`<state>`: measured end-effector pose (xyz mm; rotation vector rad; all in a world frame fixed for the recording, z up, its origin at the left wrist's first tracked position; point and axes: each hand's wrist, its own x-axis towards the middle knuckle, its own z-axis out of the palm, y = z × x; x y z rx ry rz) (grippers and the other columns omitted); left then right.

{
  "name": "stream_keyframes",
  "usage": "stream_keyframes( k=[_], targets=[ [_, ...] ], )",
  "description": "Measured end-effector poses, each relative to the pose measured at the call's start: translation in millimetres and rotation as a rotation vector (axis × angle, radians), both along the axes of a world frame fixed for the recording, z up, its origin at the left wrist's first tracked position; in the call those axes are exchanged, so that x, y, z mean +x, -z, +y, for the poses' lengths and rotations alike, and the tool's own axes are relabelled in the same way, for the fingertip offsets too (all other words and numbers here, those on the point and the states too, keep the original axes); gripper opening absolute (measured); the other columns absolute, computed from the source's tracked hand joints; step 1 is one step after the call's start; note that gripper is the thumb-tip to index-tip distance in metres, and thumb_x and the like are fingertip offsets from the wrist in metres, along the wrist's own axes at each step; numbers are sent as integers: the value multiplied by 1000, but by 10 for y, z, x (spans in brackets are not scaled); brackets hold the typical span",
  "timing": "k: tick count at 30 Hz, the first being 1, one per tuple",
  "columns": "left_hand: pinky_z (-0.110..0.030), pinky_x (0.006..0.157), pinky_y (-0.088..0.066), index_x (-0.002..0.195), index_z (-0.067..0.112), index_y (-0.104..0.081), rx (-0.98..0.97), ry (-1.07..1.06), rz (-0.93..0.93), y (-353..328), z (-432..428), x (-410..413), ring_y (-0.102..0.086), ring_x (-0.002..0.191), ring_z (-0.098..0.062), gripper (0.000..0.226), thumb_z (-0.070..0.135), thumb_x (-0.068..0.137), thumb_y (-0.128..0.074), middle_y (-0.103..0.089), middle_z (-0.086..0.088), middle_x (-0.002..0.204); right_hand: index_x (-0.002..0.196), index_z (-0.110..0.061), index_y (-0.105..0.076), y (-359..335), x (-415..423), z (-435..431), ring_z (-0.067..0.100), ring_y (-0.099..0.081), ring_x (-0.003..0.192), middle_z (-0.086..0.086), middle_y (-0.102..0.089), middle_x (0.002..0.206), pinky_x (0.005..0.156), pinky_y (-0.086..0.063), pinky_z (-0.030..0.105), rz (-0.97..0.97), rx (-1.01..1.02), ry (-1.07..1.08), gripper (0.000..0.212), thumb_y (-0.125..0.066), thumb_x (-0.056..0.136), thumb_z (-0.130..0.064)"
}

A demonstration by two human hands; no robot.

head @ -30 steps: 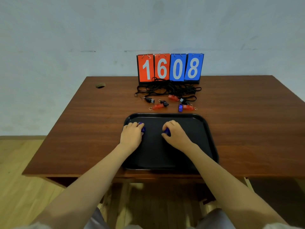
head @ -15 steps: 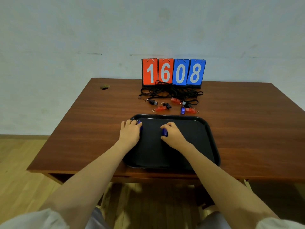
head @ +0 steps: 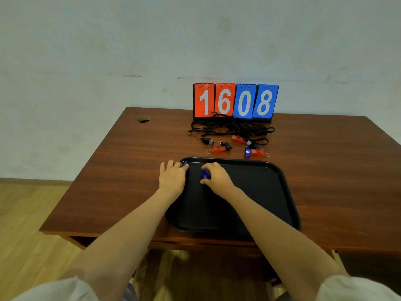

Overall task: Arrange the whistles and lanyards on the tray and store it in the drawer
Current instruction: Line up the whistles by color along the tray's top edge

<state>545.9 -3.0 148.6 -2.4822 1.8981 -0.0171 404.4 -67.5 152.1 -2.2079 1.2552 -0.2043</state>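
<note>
Head view: a black tray (head: pixel 271 192) lies flat on the brown desk (head: pixel 130 170), against the middle of the desk's near edge. Both hands are over the tray's far left part, close together but not touching. The left hand (head: pixel 172 179) rests palm down across the tray's far left corner. Its fingers are curled round a first blue whistle (head: pixel 184 164), of which only a small part shows beside the forefinger, right at the rim. The right hand (head: pixel 217 178) is just beside it, further inside the tray. It pinches a second blue whistle (head: pixel 205 174) between thumb and curled fingers, low over the tray's floor; whether that whistle touches the tray I cannot tell.

Beyond the tray, toward the desk's far edge, the other pieces lie loose on the wood. A third blue whistle (head: pixel 247 152) sits just past the tray's far rim, touching one of the red whistles (head: pixel 258 152). Another red one lies nearer the desk's left edge, and a third further back. Black whistles (head: pixel 207 140) lie among them. Behind these a tangle of black lanyards (head: pixel 230 127) spreads in front of a flip scoreboard (head: pixel 235 101), which stands at the middle of the far edge and shows 16 in red and 08 in blue. A round hole (head: pixel 143 119) is cut near the desk's far left corner. Pale sleeves (head: pixel 358 287) show at the bottom, and a wooden floor (head: pixel 26 213) lies beside the desk's left edge.
</note>
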Motion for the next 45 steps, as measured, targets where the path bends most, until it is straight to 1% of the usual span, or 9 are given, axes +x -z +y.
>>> stream_keyframes(
  k=[6, 9, 17, 25, 28, 34, 38, 40, 45],
  targets=[
    [-45, 113, -20, 145, 23, -33, -5, 13, 0, 28, -19, 47, -31, 133, -27, 46, 18, 99, -37, -44, -4, 141, 130, -16, -47, 17, 170, -82, 22, -54, 110, 7, -55, 123, 92, -48, 36, -27, -20, 44, 49, -66, 86, -21],
    [-44, 113, -18, 143, 22, -35, -21, 22, 16, 21, -12, 68, -31, 133, -27, 45, 18, 98, -38, -45, -3, 140, 131, -16, -47, 40, 248, -69, 22, -53, 113, 6, -55, 124, 91, -47, 35, -26, -62, 29, 49, -65, 86, -25],
    [-45, 114, -15, 141, 21, -37, -30, 33, 56, -18, 2, 88, -33, 132, -28, 44, 17, 97, -39, -48, -5, 136, 131, -16, -47, 65, 333, -46, 21, -50, 118, 5, -55, 127, 95, -47, 37, -33, -115, 34, 49, -64, 87, -28],
    [-46, 115, -15, 141, 21, -35, -7, 18, 75, -51, -4, 63, -34, 131, -28, 45, 17, 97, -39, -48, -7, 134, 130, -15, -47, 61, 346, -43, 21, -52, 117, 5, -55, 127, 94, -48, 36, -27, -114, 47, 49, -64, 87, -30],
    [-48, 115, -13, 142, 20, -34, 7, 14, 82, -75, -5, 44, -33, 131, -28, 45, 18, 97, -39, -47, -8, 134, 130, -15, -47, 52, 342, -38, 21, -52, 117, 4, -55, 127, 93, -48, 35, -22, -98, 47, 53, -67, 84, -31],
    [-50, 116, -11, 142, 18, -33, 7, 12, 114, -98, 35, 27, -32, 132, -29, 47, 15, 96, -41, -45, -9, 135, 138, -15, -39, 32, 268, 3, 22, -49, 123, 6, -50, 135, 99, -45, 36, -12, -63, 23, 67, -71, 81, -24],
    [-51, 117, -9, 143, 18, -31, -28, 13, 134, -146, 74, -28, -26, 136, -30, 50, 13, 95, -43, -39, -11, 140, 141, -17, -36, -18, 139, 16, 23, -48, 125, 7, -46, 138, 100, -45, 37, 49, -59, 29, 64, -68, 84, -22],
    [-49, 117, -10, 142, 17, -33, -47, 42, 117, -184, 92, -64, -25, 136, -29, 52, 10, 92, -46, -37, -10, 141, 139, -18, -39, -43, 37, 19, 23, -47, 124, 6, -46, 137, 99, -46, 37, 95, -73, 43, 59, -65, 87, -22],
    [-44, 112, -24, 139, 18, -40, -97, 168, 95, -329, -34, -255, -31, 132, -29, 51, 11, 90, -52, -39, -9, 139, 136, -18, -44, -161, -385, -43, 25, -43, 126, 7, -45, 135, 100, -45, 40, 157, -179, 149, 51, -61, 89, -26]
  ],
)
